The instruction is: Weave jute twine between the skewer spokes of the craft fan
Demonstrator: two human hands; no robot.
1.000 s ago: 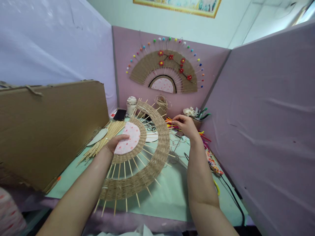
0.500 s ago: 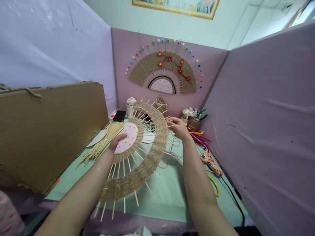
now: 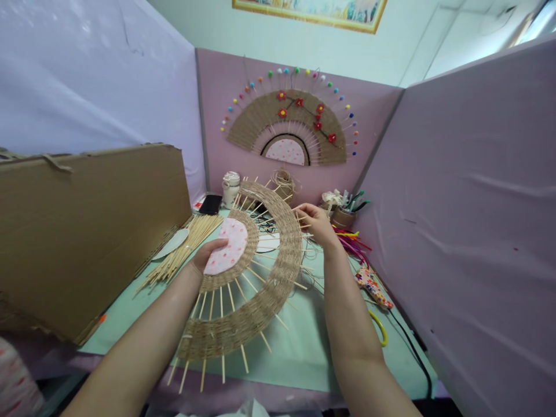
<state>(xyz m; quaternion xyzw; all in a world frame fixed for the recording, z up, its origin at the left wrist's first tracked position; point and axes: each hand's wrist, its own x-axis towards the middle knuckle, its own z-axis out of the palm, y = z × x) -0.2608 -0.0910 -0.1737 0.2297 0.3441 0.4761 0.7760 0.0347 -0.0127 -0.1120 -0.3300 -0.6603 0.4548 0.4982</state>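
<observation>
A half-round woven fan (image 3: 290, 255) is held up over the table, its straight edge to the left. Thin bamboo sticks fan out through a wide twine band and stick out past its rim. White fabric with pink spots (image 3: 232, 246) covers its inner half circle. My left hand (image 3: 208, 253) grips that inner part, thumb on the fabric and the other fingers hidden behind. At the outer rim, my right hand (image 3: 315, 223) has its fingertips pinched around a stick end; whether twine is also between them I cannot tell.
A finished fan (image 3: 256, 119) with red flowers hangs on the back panel. Bamboo sticks (image 3: 185, 252) lie at left beside a cardboard sheet (image 3: 95, 231). A white jar (image 3: 231, 188), a twine ball (image 3: 283, 184), a pen holder (image 3: 344, 217) and a glue gun (image 3: 373, 288) stand or lie around.
The woven fan has shifted slightly to the right and down, with my left hand still on it. My right hand stays at the rim, its fingers moved slightly.
</observation>
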